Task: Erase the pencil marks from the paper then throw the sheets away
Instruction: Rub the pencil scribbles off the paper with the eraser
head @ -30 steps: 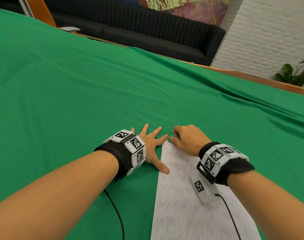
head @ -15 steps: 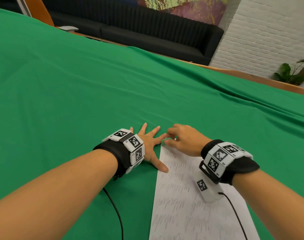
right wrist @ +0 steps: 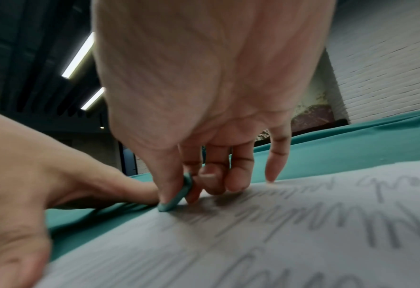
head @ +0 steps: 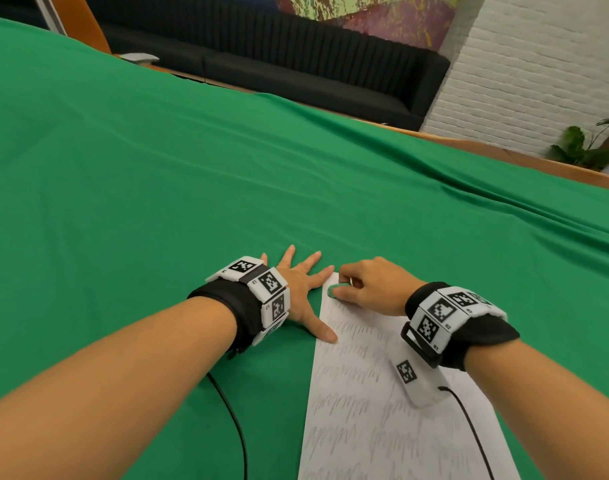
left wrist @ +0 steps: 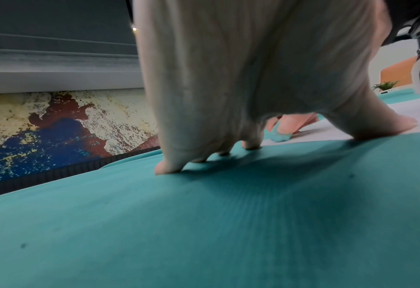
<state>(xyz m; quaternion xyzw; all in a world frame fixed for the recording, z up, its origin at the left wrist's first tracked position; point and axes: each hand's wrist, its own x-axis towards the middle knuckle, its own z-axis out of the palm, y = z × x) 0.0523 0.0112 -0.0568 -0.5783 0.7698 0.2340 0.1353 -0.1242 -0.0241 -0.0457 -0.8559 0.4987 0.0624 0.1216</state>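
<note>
Left hand (head: pixel 298 289) splayed flat pins the paper (head: pixel 382 410)'s far-left corner; right hand (head: pixel 372 287) pinches a green eraser (head: pixel 332 291) there, pencil rows running toward the person.

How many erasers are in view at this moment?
1. A small green eraser pinched in the right hand, pressed on the far left corner of the paper. None other shows.

Green-clothed table (head: pixel 157 168) under pencil-marked paper (head: pixel 382 427)
</note>
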